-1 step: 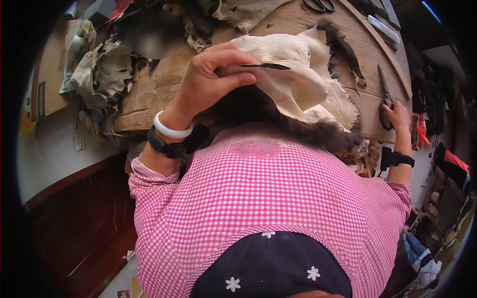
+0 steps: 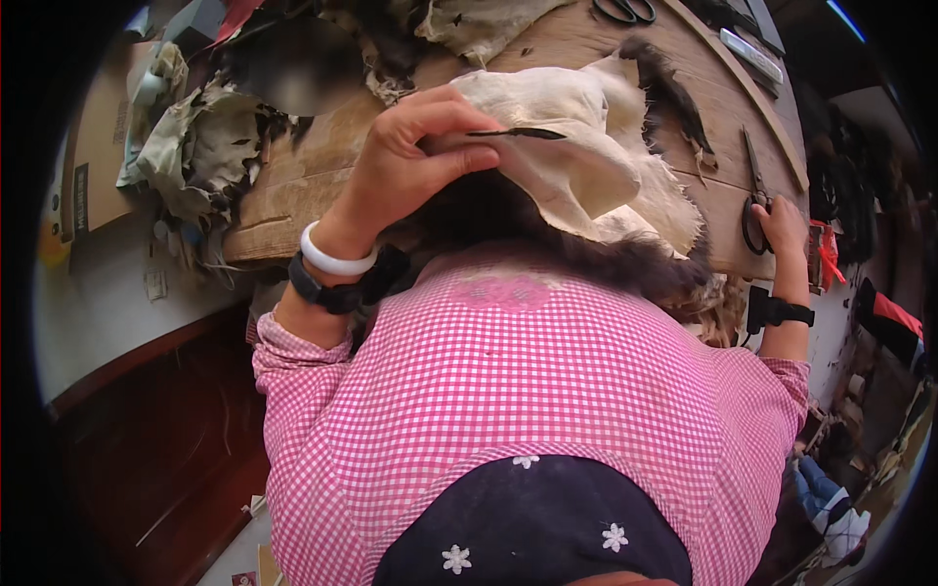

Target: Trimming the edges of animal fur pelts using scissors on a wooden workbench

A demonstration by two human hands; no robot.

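Note:
A fur pelt lies on the wooden table in front of me, its pale skin side up and dark brown fur along its edges. My left hand pinches a raised fold of it between thumb and fingers. From that pinch a thin dark strip runs along the fold; whether it is a slit or fur showing through, I cannot tell. At the table's right side, my right hand is closed at the black handles of a pair of scissors. The blades rest on the wood, pointing away from me.
More pale hides are heaped at the left end of the table. Another hide lies at the far side, near a second pair of scissors. A wooden strip and a white remote-like object line the right edge.

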